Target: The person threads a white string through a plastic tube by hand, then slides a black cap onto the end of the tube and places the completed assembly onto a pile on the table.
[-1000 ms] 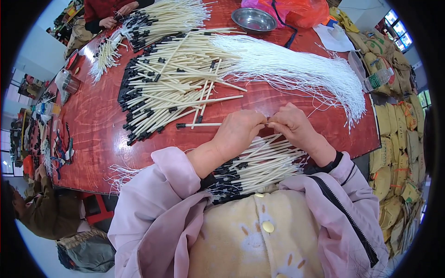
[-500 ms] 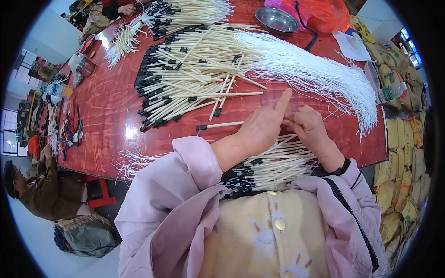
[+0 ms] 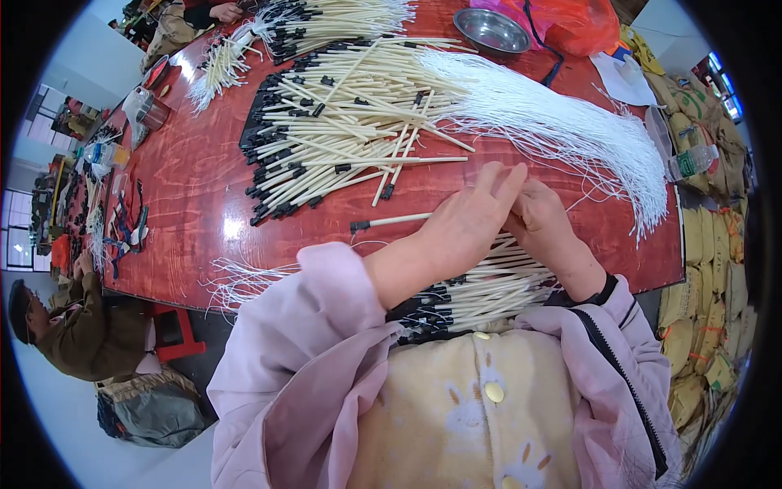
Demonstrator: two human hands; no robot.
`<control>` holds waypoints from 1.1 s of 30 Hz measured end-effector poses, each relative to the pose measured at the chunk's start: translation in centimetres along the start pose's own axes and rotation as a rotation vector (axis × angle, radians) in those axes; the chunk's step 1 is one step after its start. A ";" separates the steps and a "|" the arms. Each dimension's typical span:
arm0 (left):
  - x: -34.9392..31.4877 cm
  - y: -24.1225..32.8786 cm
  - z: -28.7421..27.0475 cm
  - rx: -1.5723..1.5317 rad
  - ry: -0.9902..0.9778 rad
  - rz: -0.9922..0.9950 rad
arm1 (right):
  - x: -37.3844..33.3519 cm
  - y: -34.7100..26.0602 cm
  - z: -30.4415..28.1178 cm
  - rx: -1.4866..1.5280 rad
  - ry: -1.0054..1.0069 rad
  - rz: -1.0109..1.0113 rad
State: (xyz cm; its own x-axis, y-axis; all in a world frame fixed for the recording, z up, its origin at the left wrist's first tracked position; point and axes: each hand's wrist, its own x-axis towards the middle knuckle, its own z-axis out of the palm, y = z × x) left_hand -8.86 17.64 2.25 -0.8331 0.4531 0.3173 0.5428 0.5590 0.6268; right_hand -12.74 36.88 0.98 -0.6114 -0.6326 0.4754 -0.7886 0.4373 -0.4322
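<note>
My left hand is closed round a thin cream stick with a black end piece that points left. Its fingers reach over to my right hand, and the two hands meet at the fingertips. My right hand is curled in a pinch; what lies in it is hidden. Beneath both hands, against my body, a bundle of similar sticks has its black ends to the left. Beyond them lies a big heap of black-ended sticks, from which long white strings trail off to the right.
The red table carries a metal bowl, a red plastic bag, another stick pile and a plastic bottle. Stacked sacks stand at right. A co-worker sits at left; another person's hand shows at the far edge.
My left index finger, stretched out and raised before, has bent down toward my right hand. The hands have drawn closer together. The stick stays in my left hand.
</note>
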 end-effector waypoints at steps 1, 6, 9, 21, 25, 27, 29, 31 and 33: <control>-0.5 0.0 -0.5 0.095 0.075 0.054 | -0.2 0.1 -0.1 -0.021 -0.033 0.028; -4.4 -0.4 -6.7 0.331 0.447 -0.138 | -1.7 1.0 -2.4 0.002 -0.106 0.222; -8.1 -2.0 -8.0 0.221 0.440 -0.238 | -1.8 0.8 -2.8 0.030 -0.108 0.242; -12.6 -0.5 -11.0 -0.786 0.097 -0.839 | -2.1 -0.3 -5.1 -0.076 -0.007 0.062; -16.7 -2.9 -12.8 -0.361 0.117 -0.874 | -2.9 -0.4 -6.7 -0.106 0.035 0.057; -17.6 -3.0 -13.2 -0.392 0.277 -0.895 | -3.3 -0.3 -7.2 -0.095 0.017 0.094; -14.9 0.2 -12.2 -0.537 0.281 -0.884 | -3.6 -0.5 -6.5 -0.093 0.019 0.112; -11.8 4.9 -10.7 -0.796 0.236 -0.911 | -3.6 -0.8 -6.0 -0.085 0.033 0.140; -11.2 6.2 -10.2 -0.913 0.186 -0.950 | -2.8 -1.1 -6.0 -0.071 0.035 0.117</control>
State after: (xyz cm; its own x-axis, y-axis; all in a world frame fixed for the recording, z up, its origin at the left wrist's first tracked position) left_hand 2.71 8.96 9.78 -0.8880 0.0068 -0.4599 -0.4584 -0.0938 0.8838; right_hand -10.57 41.97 4.70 -0.7001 -0.5528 0.4519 -0.7139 0.5515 -0.4315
